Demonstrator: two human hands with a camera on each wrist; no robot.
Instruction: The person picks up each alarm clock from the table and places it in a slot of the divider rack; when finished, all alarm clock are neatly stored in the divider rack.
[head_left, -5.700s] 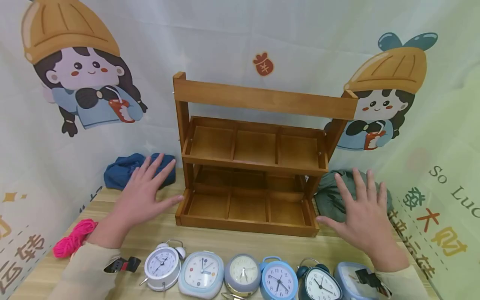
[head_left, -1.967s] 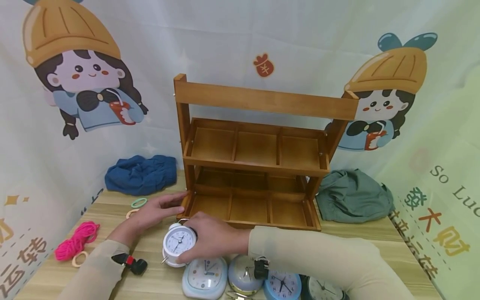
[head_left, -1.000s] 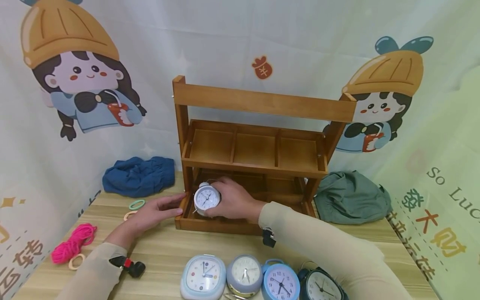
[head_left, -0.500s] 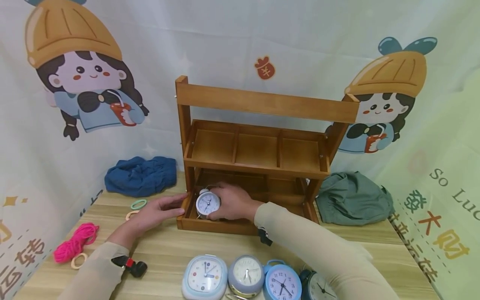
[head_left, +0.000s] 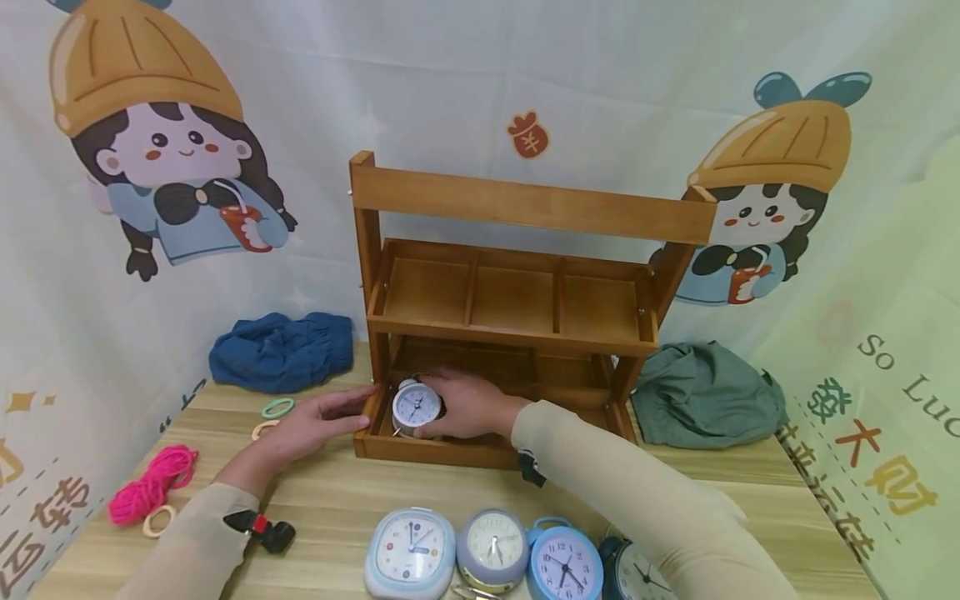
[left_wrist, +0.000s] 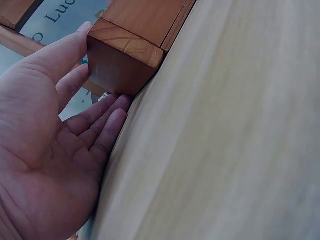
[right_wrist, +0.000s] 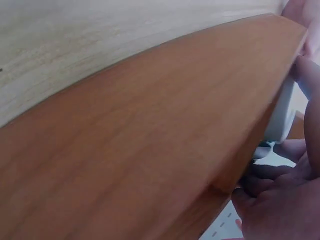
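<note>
In the head view a white twin-bell alarm clock (head_left: 416, 406) stands in the lower left compartment of a two-tier brown wooden shelf (head_left: 450, 452). My right hand (head_left: 468, 404) holds the clock from its right side, fingers behind it and thumb at the front. The right wrist view has the shelf's front board (right_wrist: 150, 115) covering much of the clock. My left hand (head_left: 318, 421) rests at the shelf's left end. Seen from the left wrist, its thumb and fingertips touch the wooden end panel (left_wrist: 120, 65), fingers only slightly bent.
Along the table's front stand a pale blue square clock (head_left: 410, 550), a grey round clock (head_left: 492, 546), a blue clock (head_left: 565, 562) and a dark green clock (head_left: 637, 575). Blue cloth (head_left: 281, 354), green cloth (head_left: 705, 400), pink yarn (head_left: 150, 487) and several rings (head_left: 277, 408) lie around.
My right hand has carried the white alarm clock from the front row into the shelf's lower left compartment and lowered it there. My left hand came down to the shelf's left end.
</note>
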